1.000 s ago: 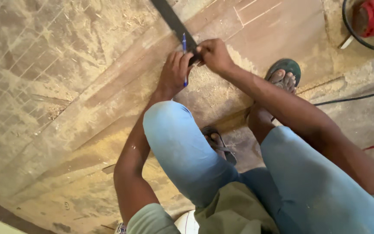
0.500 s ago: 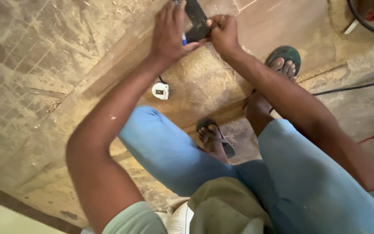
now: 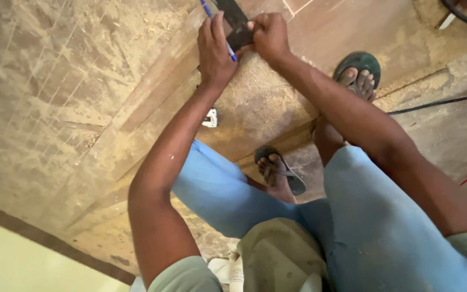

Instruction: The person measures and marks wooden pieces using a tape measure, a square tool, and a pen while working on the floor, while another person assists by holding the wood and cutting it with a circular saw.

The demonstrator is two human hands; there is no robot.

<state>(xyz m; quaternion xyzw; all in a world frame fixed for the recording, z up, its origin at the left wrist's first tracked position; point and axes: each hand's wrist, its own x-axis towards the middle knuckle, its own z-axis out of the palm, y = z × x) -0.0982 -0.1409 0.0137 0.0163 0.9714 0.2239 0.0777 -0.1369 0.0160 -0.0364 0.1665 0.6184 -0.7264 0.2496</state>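
A person crouches over a broad wooden board laid on the floor, both hands at its far side. The left hand has slid up the board since 1 second ago and now grips a slim blue pen, its tip pointing up and away along the edge of a dark flat straightedge. The right hand is clamped on the near end of that straightedge, pinning it flat to the wood — the 2 hands sit close together, almost touching. With the view tilted lower than before, a small white object shows beside the left forearm, lying on the board; what it is cannot be told from here. The shift suggests the marking has moved further along the board, the straightedge held steady as a guide.

The board is pale brown, dusted thick with sawdust and scored with faint ruled lines in a grid towards the left. The straightedge is thin, matt and black. Both feet wear rubber sandals — a green sandal at right, a darker sandal between the knees. A black cable trails across the gritty floor at right.
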